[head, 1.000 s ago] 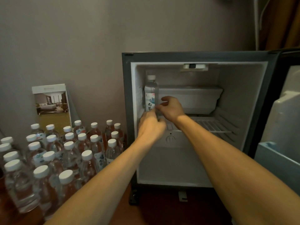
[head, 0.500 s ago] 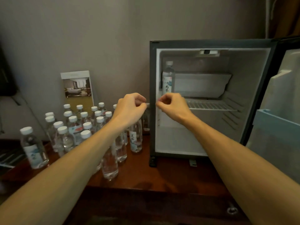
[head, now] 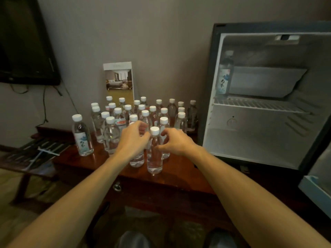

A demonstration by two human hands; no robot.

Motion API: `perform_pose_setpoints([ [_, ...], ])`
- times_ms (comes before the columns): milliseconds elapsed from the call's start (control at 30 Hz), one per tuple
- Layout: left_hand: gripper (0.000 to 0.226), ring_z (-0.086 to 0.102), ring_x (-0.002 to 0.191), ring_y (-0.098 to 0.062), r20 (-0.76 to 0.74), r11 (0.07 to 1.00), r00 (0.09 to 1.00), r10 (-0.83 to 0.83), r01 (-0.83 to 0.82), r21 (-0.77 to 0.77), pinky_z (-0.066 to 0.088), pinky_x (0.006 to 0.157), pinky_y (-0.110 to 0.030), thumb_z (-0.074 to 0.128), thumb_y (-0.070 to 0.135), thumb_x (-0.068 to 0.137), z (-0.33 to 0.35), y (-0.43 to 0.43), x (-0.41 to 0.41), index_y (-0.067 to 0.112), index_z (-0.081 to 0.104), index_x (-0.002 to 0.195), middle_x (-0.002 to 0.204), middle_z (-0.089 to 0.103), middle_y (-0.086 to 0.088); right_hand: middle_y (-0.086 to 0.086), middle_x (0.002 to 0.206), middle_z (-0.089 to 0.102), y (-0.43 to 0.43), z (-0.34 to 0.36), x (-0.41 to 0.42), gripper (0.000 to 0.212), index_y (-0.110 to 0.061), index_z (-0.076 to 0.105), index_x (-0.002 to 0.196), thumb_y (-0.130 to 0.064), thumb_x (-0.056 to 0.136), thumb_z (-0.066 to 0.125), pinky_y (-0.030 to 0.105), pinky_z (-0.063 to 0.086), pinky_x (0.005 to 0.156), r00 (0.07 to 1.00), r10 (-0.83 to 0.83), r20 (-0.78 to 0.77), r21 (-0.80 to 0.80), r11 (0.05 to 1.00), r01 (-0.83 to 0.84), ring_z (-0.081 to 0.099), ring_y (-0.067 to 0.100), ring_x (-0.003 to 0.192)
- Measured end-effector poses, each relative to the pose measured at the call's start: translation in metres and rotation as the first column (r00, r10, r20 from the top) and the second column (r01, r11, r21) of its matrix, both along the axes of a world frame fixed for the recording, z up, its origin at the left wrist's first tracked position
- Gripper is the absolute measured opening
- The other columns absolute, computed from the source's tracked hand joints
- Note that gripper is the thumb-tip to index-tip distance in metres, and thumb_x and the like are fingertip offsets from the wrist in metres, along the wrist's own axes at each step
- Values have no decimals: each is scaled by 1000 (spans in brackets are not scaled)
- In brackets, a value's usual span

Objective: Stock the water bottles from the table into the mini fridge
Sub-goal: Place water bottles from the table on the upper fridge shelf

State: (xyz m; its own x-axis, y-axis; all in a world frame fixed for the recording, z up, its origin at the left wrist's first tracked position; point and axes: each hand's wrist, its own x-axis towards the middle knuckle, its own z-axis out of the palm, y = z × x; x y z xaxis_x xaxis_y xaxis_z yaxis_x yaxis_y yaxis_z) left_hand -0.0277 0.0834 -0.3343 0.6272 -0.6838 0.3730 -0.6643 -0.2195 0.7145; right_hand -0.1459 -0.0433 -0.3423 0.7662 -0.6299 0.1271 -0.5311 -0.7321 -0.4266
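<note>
Bottles first: a crowd of clear plastic water bottles with white caps [head: 143, 111] stands on the dark reddish wooden table [head: 180, 170], packed back to the grey wall, and one of the same kind, the foremost bottle [head: 154, 156], stands out alone near the table's front edge. I see my left hand [head: 133, 138] just left of its neck and my right hand [head: 176, 141] just right of it, both with fingers curled, the right thumb close against its side. Whether either hand grips a bottle or only hovers, I cannot tell, since the hands cover the bottles right behind them. A separate labelled bottle [head: 81, 136] stands apart at the cluster's left, near the table's left end. A strip of bare wood shows between the cluster and the dark frame of the open white-lined mini fridge [head: 209, 90] on the right. Inside, one labelled water bottle [head: 224, 77] stands upright at the far left end of the white wire shelf [head: 259, 104], hard against the side wall — bare wire runs to its right. The fridge door [head: 315, 187] juts in at the lower right edge, close beside my right forearm. A printed standing card [head: 119, 79] leans on the wall behind the bottles, and a black flat screen [head: 25, 42] hangs upper left.
</note>
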Motion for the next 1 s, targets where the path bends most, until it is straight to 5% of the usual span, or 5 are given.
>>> perform_pose_setpoints([
  [233, 35, 65, 118, -18, -80, 992, 996, -37, 46, 115, 50, 99, -31, 58, 19, 102, -38, 5, 14, 15, 64, 136, 127, 71, -2, -3, 86, 67, 15, -19, 20, 66, -20, 60, 98, -82, 74, 67, 40, 60, 75, 986, -147, -74, -184, 974, 132, 65, 16, 79],
  [500, 43, 71, 104, -13, -223, 969, 954, -200, 226, 95, 59, 96, -44, 63, 14, 97, -34, -5, 7, 20, 59, 139, 115, 72, 3, -1, 70, 69, -3, 2, -6, 53, -17, 68, 80, -68, 70, 79, 32, 56, 60, 992, -122, 27, 5, 992, 122, 66, 14, 62],
  [600, 49, 70, 99, -5, -241, 948, 924, -296, 314, 42, 61, 92, -38, 67, 12, 95, -22, -14, -13, 18, 54, 142, 114, 70, 6, 4, 72, 71, -13, 28, -31, 62, -11, 70, 80, -70, 65, 80, 39, 58, 63, 992, -105, 69, 35, 994, 103, 69, 23, 66],
  [733, 42, 66, 98, 0, -180, 917, 900, -398, 395, -52, 55, 79, -18, 78, 28, 90, 1, -27, -54, 41, 53, 121, 112, 66, 15, 2, 68, 62, -20, 64, -72, 65, -6, 71, 83, -68, 65, 82, 36, 50, 62, 974, -127, 188, 72, 991, 115, 58, 17, 63],
  [1000, 69, 66, 108, -9, -65, 897, 907, -416, 399, -189, 58, 93, -36, 84, 56, 77, 45, -72, -126, 31, 56, 135, 119, 67, 9, 1, 64, 49, -36, 113, -148, 52, -15, 58, 72, -60, 73, 83, 30, 39, 58, 876, -239, 418, 150, 970, 193, 46, 13, 58],
])
